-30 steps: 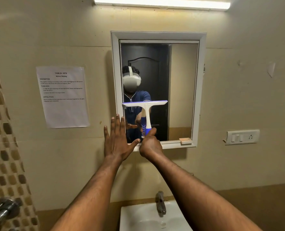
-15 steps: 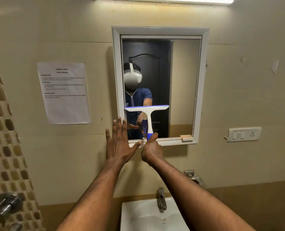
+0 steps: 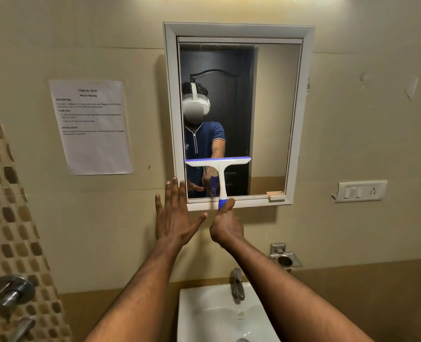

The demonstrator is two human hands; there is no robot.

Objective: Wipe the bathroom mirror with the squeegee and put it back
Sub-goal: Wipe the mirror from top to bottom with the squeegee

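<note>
Wiping: squeegee [image 3: 218, 162] blade low on the mirror [image 3: 273, 114], left half, near the bottom frame.
Right hand [image 3: 225, 224]: fingers wrapped round the squeegee handle.
Left hand [image 3: 176, 215]: fingers spread wide, flat on the wall.
Left to do: right half looks unwiped; squeegee not yet put back.

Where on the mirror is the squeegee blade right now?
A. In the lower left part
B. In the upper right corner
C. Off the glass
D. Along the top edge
A: the right hand holds the squeegee with its blade across the mirror's lower left glass.
</note>
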